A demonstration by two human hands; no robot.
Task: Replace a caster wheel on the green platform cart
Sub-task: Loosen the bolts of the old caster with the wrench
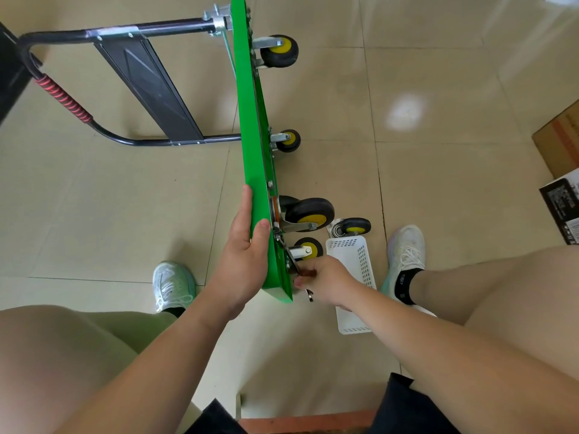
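Head view: glossy green platform cart (250,126) stands on edge on the tiled floor (438,89), its black rubber, yellow-hubbed casters facing right. Left hand (242,255) clasps its near edge, thumb wrapped over. Right hand (326,280) fingers (302,281) pinch a metal wrench (292,259) at the nearest caster (308,249).

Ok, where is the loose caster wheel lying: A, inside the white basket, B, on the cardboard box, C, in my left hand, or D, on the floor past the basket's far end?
D: the loose caster lies on the floor beyond the far end of the white basket, outside it.
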